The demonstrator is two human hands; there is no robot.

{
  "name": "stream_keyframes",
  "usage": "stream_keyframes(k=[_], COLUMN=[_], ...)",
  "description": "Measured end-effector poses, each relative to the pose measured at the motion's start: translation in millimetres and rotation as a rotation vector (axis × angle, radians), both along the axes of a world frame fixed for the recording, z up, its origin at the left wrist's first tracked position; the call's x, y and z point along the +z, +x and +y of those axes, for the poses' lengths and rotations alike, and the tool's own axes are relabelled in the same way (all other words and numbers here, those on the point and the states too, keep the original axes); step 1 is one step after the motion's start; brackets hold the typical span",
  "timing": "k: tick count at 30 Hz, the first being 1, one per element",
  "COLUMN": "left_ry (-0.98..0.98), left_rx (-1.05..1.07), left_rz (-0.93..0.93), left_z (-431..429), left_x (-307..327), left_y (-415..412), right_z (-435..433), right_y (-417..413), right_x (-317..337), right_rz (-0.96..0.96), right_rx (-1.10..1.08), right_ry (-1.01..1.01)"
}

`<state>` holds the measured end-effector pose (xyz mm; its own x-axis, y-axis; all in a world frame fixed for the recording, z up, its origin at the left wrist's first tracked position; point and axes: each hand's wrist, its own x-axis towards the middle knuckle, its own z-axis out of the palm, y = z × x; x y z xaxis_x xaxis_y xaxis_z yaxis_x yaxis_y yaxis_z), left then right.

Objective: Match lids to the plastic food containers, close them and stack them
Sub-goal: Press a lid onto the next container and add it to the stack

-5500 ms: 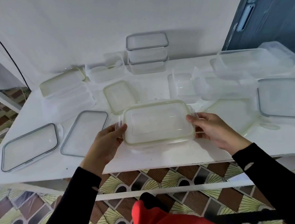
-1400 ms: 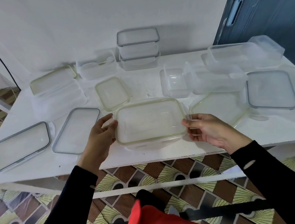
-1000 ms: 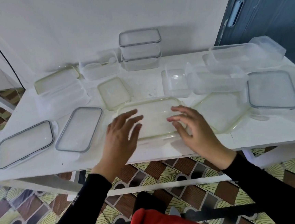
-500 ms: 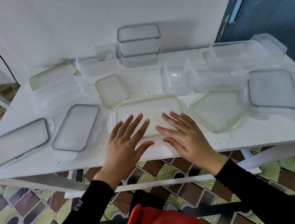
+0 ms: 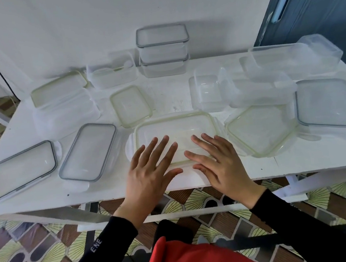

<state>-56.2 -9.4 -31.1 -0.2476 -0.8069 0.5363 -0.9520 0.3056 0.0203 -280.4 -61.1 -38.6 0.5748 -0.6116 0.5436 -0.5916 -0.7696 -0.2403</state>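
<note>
A clear rectangular container with a green-rimmed lid [image 5: 176, 128] sits at the front middle of the white table [image 5: 316, 156]. My left hand [image 5: 150, 170] and my right hand [image 5: 221, 162] lie flat on the lid's near half, palms down, fingers spread. Two closed grey-rimmed containers [image 5: 163, 50] stand stacked at the back by the wall. Loose lids lie around: two grey-rimmed ones [image 5: 88, 153] at the left, a small green-rimmed one [image 5: 131, 105], a square green-rimmed one [image 5: 260, 129] and a square grey-rimmed one [image 5: 325, 103] at the right.
Open clear containers stand at the back left [image 5: 111, 73], at the left [image 5: 66, 113], in the middle right [image 5: 206, 92] and at the back right [image 5: 287, 62]. A dark door [image 5: 314, 9] rises at the right. Patterned floor shows below the table's front edge.
Both hands left the sides of the lidded container and came down flat on top of its lid. Since half a second ago they have hardly moved.
</note>
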Motion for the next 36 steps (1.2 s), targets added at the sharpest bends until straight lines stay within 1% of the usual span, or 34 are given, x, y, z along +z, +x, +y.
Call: stream_keyframes(k=[6,9,12,14,16,19,21,23,25,27,30,34,36], left_ry=[-0.021,0.025,0.083,0.115,0.138,0.189,0.252,0.333,0.376,0.379,0.414,0.512,0.505], left_rx=[0.008,0.006,0.013,0.013,0.013,0.001,-0.039,-0.081,-0.073,-0.022,0.021,-0.093,-0.104], left_rz=[-0.004,0.013,0.025,0.006,-0.02,-0.049,-0.066,-0.069,-0.025,0.022,0.023,0.135,0.186], left_z=[-1,0,1,1,2,2,0,-8,-19,-28,-45,-60,-65], left_x=[-1,3,8,11,12,13,16,22,31,41,47,43,41], left_y=[-1,-1,0,1,1,-1,3,13,21,22,16,22,25], right_z=[-1,-3,-19,-41,-64,-87,-90,-87,-81,-69,-46,-25,-21], right_y=[1,0,6,16,28,39,36,28,18,10,6,1,-2], right_x=[0,12,39,56,67,69,66,65,64,63,55,41,38], right_rz=[-0.013,-0.013,-0.045,-0.041,0.013,0.107,0.144,0.114,0.091,0.119,0.172,0.153,0.123], right_rx=[0.001,-0.003,0.011,0.028,0.037,0.067,0.055,-0.007,-0.093,-0.175,-0.244,-0.339,-0.358], right_ry=[-0.007,0.042,0.091,0.18,0.301,0.473,0.543,0.545,0.541,0.467,0.372,0.217,0.214])
